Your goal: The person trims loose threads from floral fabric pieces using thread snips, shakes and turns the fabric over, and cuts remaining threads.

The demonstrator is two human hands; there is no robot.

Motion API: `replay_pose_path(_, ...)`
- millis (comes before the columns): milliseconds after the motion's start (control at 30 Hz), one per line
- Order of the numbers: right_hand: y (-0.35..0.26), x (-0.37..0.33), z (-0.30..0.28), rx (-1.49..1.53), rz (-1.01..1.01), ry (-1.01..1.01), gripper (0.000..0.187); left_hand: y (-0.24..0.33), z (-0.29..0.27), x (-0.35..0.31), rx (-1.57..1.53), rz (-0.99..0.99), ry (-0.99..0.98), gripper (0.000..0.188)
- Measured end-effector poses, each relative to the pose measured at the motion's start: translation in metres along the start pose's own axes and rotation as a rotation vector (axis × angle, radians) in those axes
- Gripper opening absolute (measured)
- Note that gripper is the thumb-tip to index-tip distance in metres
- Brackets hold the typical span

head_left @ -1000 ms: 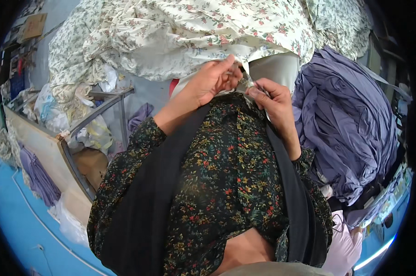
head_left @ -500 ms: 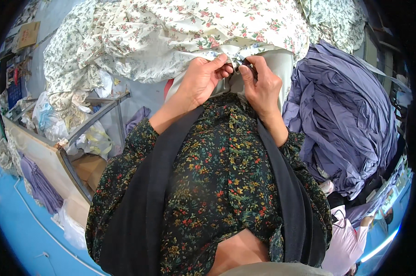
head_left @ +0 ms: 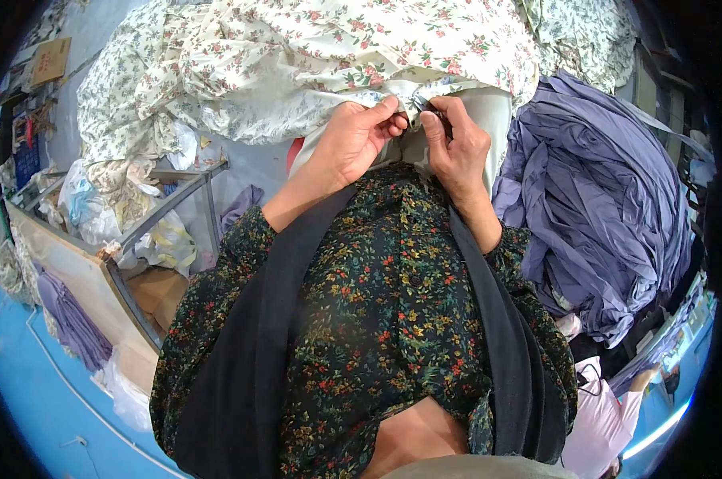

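Note:
White floral fabric (head_left: 361,48) with red and green sprigs is heaped in front of me and hangs down toward my lap. My left hand (head_left: 357,136) pinches the lower edge of this fabric between thumb and forefinger, its other fingers curled. Close beside it, my right hand (head_left: 459,148) is closed round small dark thread snips (head_left: 422,104). Their tip is at the fabric edge next to my left fingertips. Most of the snips is hidden inside the right hand.
Crumpled purple-grey fabric (head_left: 597,207) is piled at my right. To the left stands a metal-framed bin (head_left: 165,215) with plastic bags and cloth scraps. A person in pink (head_left: 604,419) is at the lower right. A cardboard box (head_left: 49,61) sits at the far left.
Both hands stay at the fabric edge. My right thumb has lifted slightly away from the forefinger, and more of the snips' tip shows beside the left fingertips.

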State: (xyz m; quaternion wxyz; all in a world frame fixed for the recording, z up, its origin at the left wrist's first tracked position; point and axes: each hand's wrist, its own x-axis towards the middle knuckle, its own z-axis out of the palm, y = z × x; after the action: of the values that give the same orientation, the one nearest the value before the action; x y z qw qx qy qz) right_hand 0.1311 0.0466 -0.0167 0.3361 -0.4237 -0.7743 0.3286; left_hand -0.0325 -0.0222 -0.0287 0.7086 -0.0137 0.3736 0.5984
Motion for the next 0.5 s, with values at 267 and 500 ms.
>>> replay_pose_path(267,-0.001,-0.001,-0.002,0.007,0.035,-0.042,0.011,0.0,0.0,0.0,0.0,-0.019,0.002,0.02)
replay_pose_path(500,-0.007,-0.001,-0.012,0.265,0.285,-0.162,0.022,0.001,0.003,-0.003,0.094,0.024,0.046,0.021)
